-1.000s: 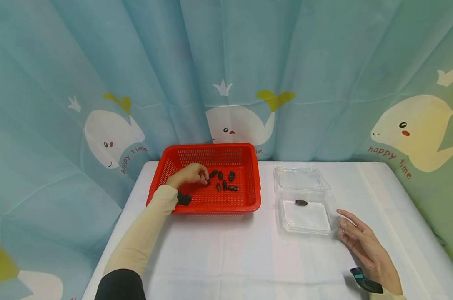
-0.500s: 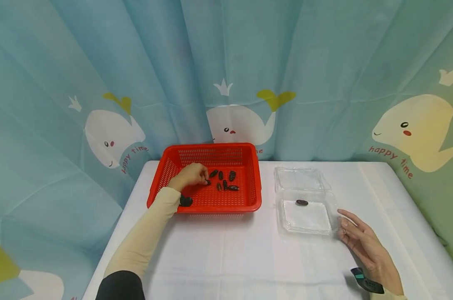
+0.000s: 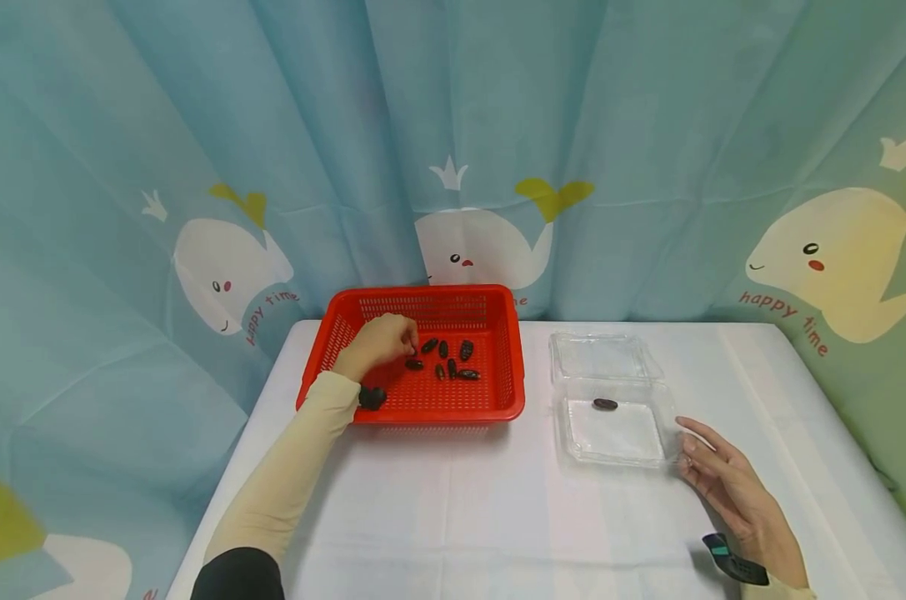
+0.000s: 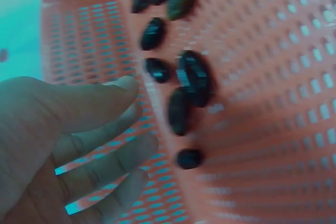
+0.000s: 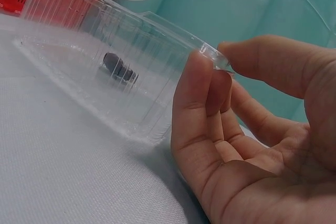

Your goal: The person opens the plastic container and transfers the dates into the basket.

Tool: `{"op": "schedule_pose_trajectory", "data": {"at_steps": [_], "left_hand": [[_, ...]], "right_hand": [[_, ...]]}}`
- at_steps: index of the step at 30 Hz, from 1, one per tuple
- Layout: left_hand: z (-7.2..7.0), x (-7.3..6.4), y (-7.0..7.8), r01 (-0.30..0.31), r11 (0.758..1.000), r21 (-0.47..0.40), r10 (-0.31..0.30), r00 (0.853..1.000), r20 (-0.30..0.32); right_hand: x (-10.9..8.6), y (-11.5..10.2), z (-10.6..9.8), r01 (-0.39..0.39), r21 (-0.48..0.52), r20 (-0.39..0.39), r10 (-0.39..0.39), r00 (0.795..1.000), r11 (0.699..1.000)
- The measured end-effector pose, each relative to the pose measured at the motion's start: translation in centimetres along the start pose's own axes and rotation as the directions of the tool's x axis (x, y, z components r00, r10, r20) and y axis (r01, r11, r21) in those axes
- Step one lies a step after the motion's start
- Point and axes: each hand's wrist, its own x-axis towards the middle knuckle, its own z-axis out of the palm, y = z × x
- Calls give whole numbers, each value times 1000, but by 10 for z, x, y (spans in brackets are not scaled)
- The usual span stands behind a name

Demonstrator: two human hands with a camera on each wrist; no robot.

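My left hand (image 3: 383,342) reaches into the red plastic basket (image 3: 518,375). In the left wrist view, its thumb and fingers (image 4: 100,177) are loosely extended beside several dark, wrinkled oval dates (image 4: 194,78), with nothing visible held; the index finger is partly hidden behind the thumb. One date (image 3: 414,364) lies just below that hand in the head view. My right hand (image 3: 738,487) pinches the rim of a clear plastic clamshell box (image 5: 157,27) between thumb and fingers. The box stands on the table with its lid (image 3: 598,358) folded back, and a single date (image 3: 605,404) lies inside.
A white cloth covers the table (image 3: 498,517). Behind the basket and box hangs a blue-green curtain (image 3: 633,150) with whale prints, meeting the table's back edge. The basket's raised walls surround the dates.
My left hand has shifted slightly up and away inside the basket, uncovering a date that its fingertips partly hid. The right hand and the box have stayed put.
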Motion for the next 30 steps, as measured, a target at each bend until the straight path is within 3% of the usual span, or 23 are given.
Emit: {"op": "schedule_pose_trajectory", "data": {"at_steps": [6,12,17,21,25,30], "left_hand": [[-10,-11,21,0,997,74,5,997,-76],[-10,-23,39,6,997,80,2,994,-107],[-10,-36,51,13,1000,20,-9,988,-154],[-7,-46,61,-16,998,-66,2,979,-206],[1,-52,72,-52,988,-145,13,965,-261],[14,-58,88,-73,982,-176,13,948,-318]], "right_hand": [[0,-1,0,-12,12,-15,12,1000,1000],[0,-2,0,-22,28,-18,22,1000,999],[0,-1,2,-19,30,-13,19,1000,999],[-1,-1,4,-20,27,-20,20,1000,999],[-1,-2,4,-21,29,-18,21,1000,999],[0,-2,3,-14,22,-15,14,1000,1000]]}}
